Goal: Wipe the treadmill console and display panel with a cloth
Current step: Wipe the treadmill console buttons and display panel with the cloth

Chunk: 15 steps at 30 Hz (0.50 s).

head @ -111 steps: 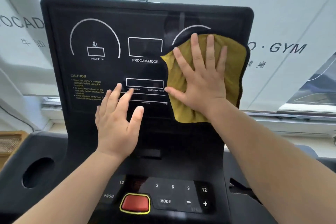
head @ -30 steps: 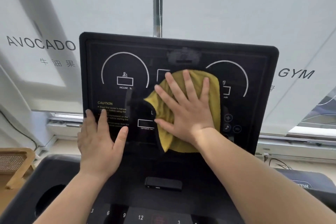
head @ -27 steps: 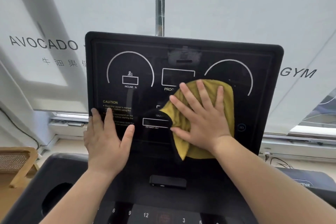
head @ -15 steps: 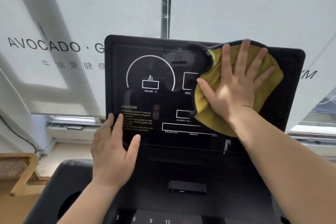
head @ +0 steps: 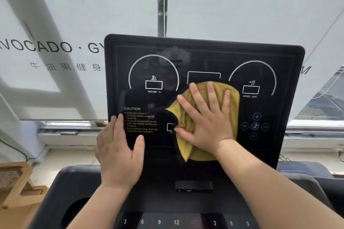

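Note:
The black display panel (head: pixel 260 57) of the treadmill stands upright in front of me, with incline and speed dials printed on it. My right hand (head: pixel 206 117) lies flat with fingers spread, pressing a yellow cloth (head: pixel 188 147) against the panel's middle, below the centre window. My left hand (head: pixel 119 150) rests with open fingers on the panel's lower left edge, over the caution text. Below them runs the dark console (head: pixel 186 204) with a row of number keys.
A round cup holder (head: pixel 74 212) sits in the console's left wing. A small black slot piece (head: pixel 193 185) is below the panel. A wooden rack (head: pixel 16 182) stands at the lower left. White window blinds with gym lettering (head: pixel 46 46) hang behind.
My right hand has slid the cloth down and left from the panel's upper right corner to its middle. My left hand stays at the lower left edge.

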Motion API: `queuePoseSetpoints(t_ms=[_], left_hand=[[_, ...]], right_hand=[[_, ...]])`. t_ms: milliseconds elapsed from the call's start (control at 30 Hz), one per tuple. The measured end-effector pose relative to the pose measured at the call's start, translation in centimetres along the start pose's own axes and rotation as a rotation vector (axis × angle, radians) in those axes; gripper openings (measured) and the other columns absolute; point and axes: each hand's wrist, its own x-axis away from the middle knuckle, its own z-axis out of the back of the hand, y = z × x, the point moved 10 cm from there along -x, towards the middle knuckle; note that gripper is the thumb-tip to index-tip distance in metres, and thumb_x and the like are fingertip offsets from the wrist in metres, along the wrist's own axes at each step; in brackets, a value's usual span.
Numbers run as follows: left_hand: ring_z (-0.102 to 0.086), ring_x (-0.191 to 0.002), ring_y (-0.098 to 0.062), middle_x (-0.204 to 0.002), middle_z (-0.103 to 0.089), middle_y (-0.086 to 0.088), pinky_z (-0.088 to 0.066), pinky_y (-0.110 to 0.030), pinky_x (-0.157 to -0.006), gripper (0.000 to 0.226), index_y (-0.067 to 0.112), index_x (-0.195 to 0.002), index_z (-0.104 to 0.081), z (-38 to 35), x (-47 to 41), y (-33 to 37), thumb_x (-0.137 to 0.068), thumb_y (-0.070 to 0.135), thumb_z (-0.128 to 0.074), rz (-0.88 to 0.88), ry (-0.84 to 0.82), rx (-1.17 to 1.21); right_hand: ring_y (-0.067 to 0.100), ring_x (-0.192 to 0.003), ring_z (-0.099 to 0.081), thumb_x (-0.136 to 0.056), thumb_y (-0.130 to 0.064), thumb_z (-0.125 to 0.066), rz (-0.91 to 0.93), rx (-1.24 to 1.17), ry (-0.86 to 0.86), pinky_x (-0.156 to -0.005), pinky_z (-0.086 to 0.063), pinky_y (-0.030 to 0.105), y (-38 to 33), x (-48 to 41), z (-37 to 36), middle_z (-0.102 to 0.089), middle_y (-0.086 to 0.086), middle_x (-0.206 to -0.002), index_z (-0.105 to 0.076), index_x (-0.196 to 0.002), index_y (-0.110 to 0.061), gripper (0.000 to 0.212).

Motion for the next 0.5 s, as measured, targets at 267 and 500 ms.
queuePoseSetpoints(t_ms=[267,500], left_hand=[[-0.023,-0.148,-0.020,-0.159,-0.035,-0.003,-0.014,-0.035,-0.120,0.078,0.017,-0.155,-0.033,0.7,-0.2,-0.7,-0.087,0.055,-0.037,-0.101,-0.078,0.067],[-0.028,-0.147,-0.001,-0.156,-0.037,0.010,-0.021,-0.024,-0.122,0.067,0.020,-0.154,-0.035,2.0,-0.9,-3.6,-0.089,0.026,-0.048,-0.170,-0.123,0.309]], right_hand=[[0.047,-0.154,0.014,-0.082,-0.091,-0.026,-0.555,-0.098,-0.013,-0.116,0.001,0.077,9.6,-2.3,2.1,0.017,0.008,-0.171,0.009,-0.162,-0.037,0.103],[0.054,-0.153,0.009,-0.082,-0.093,-0.022,-0.388,-0.109,0.065,-0.115,0.004,0.078,0.1,-11.2,5.2,0.008,0.015,-0.172,0.003,-0.164,-0.033,0.105]])
